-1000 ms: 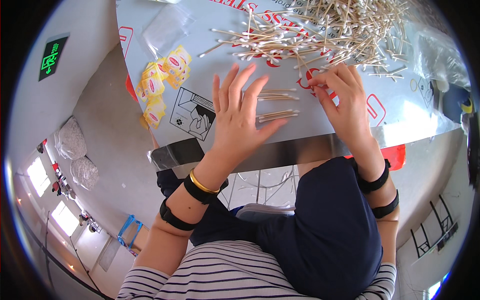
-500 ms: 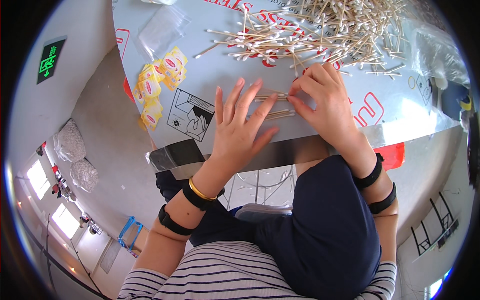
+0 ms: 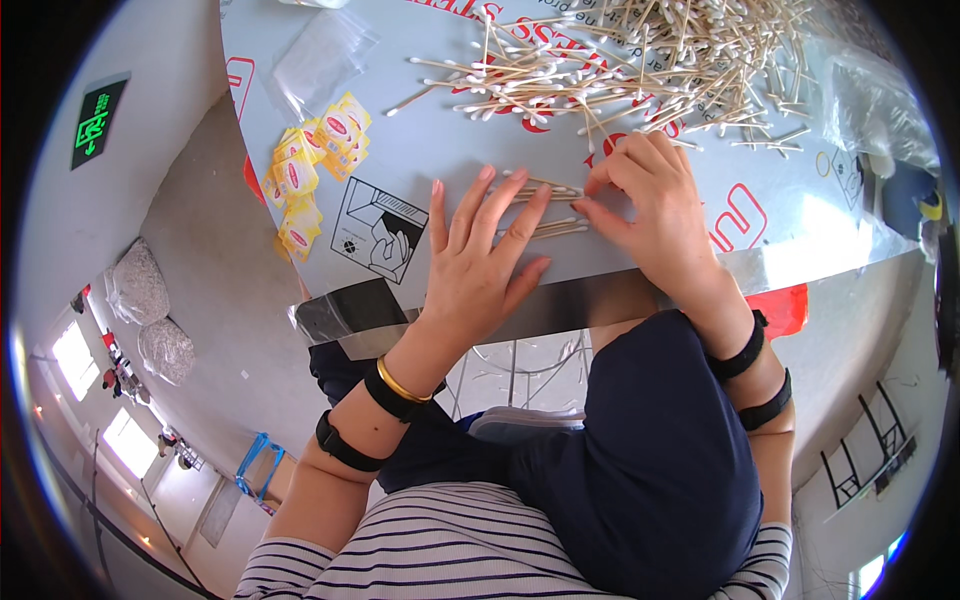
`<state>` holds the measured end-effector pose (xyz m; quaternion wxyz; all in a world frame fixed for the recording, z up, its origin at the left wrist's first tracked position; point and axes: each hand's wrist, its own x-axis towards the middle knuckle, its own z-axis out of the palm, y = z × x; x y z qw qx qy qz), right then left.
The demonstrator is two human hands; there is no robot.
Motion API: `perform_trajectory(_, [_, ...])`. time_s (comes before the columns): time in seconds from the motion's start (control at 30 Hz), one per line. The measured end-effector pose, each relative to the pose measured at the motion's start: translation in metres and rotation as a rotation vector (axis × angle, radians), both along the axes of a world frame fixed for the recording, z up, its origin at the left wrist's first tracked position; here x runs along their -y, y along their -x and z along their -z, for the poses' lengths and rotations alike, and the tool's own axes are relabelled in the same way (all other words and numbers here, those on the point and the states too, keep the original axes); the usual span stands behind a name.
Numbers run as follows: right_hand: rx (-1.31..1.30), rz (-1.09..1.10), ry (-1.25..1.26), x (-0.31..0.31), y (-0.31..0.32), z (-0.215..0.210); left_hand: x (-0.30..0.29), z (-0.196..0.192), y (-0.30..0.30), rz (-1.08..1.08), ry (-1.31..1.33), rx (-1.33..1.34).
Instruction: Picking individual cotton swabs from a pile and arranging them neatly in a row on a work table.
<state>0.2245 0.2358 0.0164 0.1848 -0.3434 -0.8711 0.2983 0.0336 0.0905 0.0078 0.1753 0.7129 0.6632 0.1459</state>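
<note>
My left hand (image 3: 483, 258) lies flat on the grey table sheet (image 3: 430, 140), fingers spread over a small row of wooden cotton swabs (image 3: 556, 228) laid side by side. Beside it my right hand (image 3: 648, 205) has its fingertips pressed against the right ends of those swabs, thumb and forefinger pinching at them. Whether it grips one I cannot tell. A big loose heap of cotton swabs (image 3: 640, 60) spreads across the table beyond both hands.
A stack of small yellow packets (image 3: 315, 160) lies at the left of the table, with a clear plastic bag (image 3: 322, 55) behind it. More clear bags (image 3: 880, 105) sit at the right edge. The table's metal front edge (image 3: 560, 305) runs just below my hands.
My right hand moved left from the heap's edge to the small row of swabs. My left hand shifted slightly and now covers the row's left part.
</note>
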Motion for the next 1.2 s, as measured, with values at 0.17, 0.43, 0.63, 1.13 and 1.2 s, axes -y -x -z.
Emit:
perform_trajectory(0.17, [-0.016,0.027,-0.009,-0.002,-0.003,0.001,-0.001,0.0,-0.001,0.004,-0.01,-0.003])
perform_trajectory(0.43, [0.372,0.067,0.427,-0.007,-0.104,-0.094,0.006,0.002,0.009,0.016,-0.036,0.035])
perform_trajectory(0.63, [0.409,0.404,0.257,-0.017,-0.104,-0.092,0.01,-0.008,0.011,0.057,-0.098,0.1])
perform_trajectory(1.13, [0.104,0.154,-0.192,-0.021,-0.001,0.005,0.004,0.011,0.008,-0.055,-0.164,0.067])
perform_trajectory(1.2, [0.109,0.129,-0.166,-0.014,-0.006,-0.002,0.003,0.012,0.007,-0.066,-0.175,0.076])
